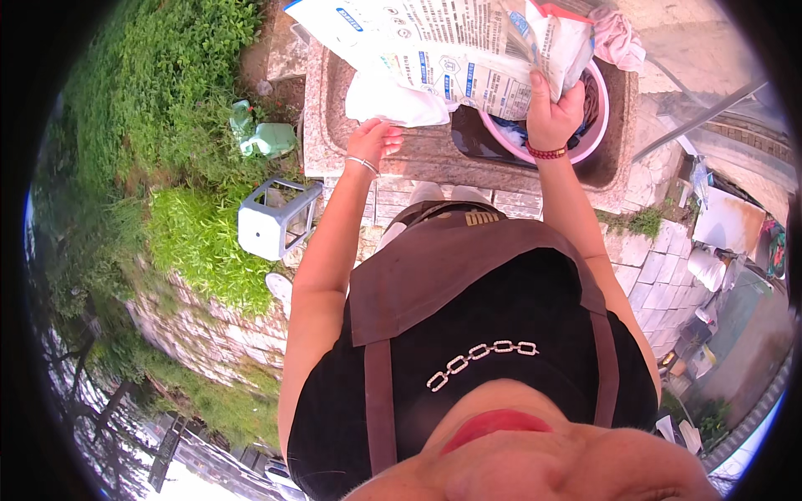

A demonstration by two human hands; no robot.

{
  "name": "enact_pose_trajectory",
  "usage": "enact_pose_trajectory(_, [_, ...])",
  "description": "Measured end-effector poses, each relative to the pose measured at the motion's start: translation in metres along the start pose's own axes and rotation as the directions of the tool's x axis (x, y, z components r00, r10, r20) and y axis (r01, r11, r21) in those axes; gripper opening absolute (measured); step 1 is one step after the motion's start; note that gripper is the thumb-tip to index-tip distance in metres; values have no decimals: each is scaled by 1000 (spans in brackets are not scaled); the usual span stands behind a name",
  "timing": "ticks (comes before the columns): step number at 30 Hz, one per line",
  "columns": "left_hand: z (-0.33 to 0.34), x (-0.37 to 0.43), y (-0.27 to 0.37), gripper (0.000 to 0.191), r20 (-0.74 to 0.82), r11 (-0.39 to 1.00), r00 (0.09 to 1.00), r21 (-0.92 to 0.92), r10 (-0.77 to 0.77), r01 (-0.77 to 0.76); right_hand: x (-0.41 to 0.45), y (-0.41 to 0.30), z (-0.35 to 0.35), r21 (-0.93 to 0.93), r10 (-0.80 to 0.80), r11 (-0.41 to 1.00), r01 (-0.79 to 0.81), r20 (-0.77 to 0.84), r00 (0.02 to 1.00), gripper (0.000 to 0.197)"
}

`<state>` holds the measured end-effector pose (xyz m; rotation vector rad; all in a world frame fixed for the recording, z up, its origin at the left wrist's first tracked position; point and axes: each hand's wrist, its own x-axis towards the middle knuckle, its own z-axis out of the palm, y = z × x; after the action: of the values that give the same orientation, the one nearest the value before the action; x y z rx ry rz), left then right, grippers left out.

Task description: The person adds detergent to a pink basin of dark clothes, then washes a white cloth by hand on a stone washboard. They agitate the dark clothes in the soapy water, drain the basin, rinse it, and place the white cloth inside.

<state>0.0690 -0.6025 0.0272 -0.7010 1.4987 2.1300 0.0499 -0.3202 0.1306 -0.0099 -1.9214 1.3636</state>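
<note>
My right hand (554,113) grips the lower right edge of a large printed plastic bag (463,69), which bears much writing. The bag spreads over a speckled stone wash sink (315,119). Beneath the right hand, a pink basin (603,128) sits in the sink's deep part, with dark clothes (590,100) inside, partly hidden by the bag. A white cloth (395,103) lies under the bag's left part. My left hand (374,143) is at that cloth's lower edge with fingers half curled; whether it pinches the cloth is unclear.
A pale pink cloth (617,41) rests at the sink's far right corner. Left of the sink are a green plastic jug (272,139) and a white and grey plastic stool (260,225), close to thick plants (200,244). A metal pole (702,122) slants at the right.
</note>
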Motion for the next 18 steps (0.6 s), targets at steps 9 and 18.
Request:
enact_pose_trajectory(9, [-23,0,5,24,23,997,998,51,-50,49,-6,-29,14,-106,-112,988,116,46,993,23])
enact_pose_trajectory(18, [-28,11,36,34,-52,948,964,201,260,-245,8,-44,22,-222,-287,934,281,4,958,34])
